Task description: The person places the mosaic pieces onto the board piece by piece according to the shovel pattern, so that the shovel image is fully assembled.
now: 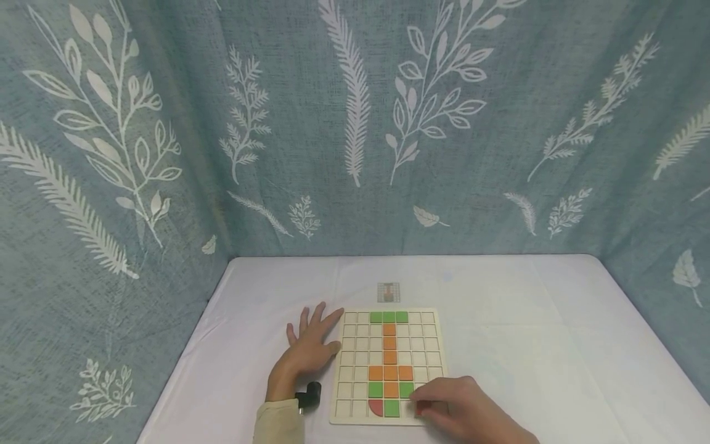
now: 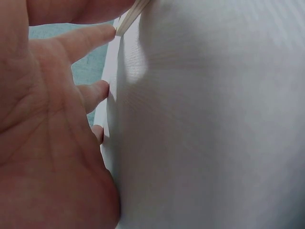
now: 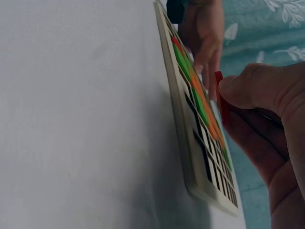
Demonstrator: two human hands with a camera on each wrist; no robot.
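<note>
My right hand (image 1: pixel 463 404) pinches a small red tile (image 3: pixel 222 102) between thumb and fingers, over the lower right part of a wooden grid board (image 1: pixel 427 345). In the right wrist view the tile stands on edge, just above the board. My left hand (image 1: pixel 310 345) rests on the table with fingers spread, its index finger and thumb at the board's left edge. On the board, orange tiles (image 1: pixel 391 343) form a column with a short crossbar. Green tiles (image 1: pixel 389 317) lie at its top and lower down. A red quarter-circle tile (image 1: pixel 376 407) sits in the bottom row, left of a green one.
A small card (image 1: pixel 388 292) with a printed grid pattern lies just beyond the board. White cloth covers the table (image 1: pixel 516 333). A blue-green curtain (image 1: pixel 310 123) with white leaf prints hangs behind and at the sides. A black device (image 1: pixel 312 395) is on my left wrist.
</note>
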